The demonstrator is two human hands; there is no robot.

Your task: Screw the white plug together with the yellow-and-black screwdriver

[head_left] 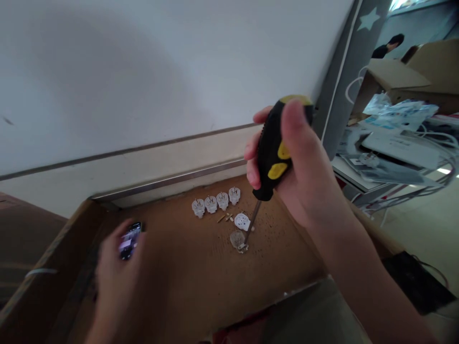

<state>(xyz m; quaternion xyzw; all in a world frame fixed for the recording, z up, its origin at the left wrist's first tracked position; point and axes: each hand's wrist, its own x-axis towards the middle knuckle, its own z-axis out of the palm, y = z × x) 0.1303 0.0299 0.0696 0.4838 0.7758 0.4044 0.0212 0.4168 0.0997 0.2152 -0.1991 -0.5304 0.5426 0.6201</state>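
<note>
My right hand point(294, 167) is wrapped round the black and yellow handle of a screwdriver point(270, 157), thumb near its top. The screwdriver's tip meets the lower edge of a clear plug part point(237, 239). Just above that part lies a white plug cover point(242, 221), with small brass-coloured pieces point(221, 218) to its left. Several clear plugs with metal pins point(210, 204) stand in a row farther back. At the left, my left hand point(120, 258), blurred, holds a phone point(129, 241) with a lit screen between thumb and fingers.
A brown work surface point(179, 277) has raised edges, with a pale wall panel behind. On the right are an open cardboard box point(398, 74), plastic bags point(401, 112), and white cables. A person point(389, 46) is in the far background. A dark object point(418, 282) lies lower right.
</note>
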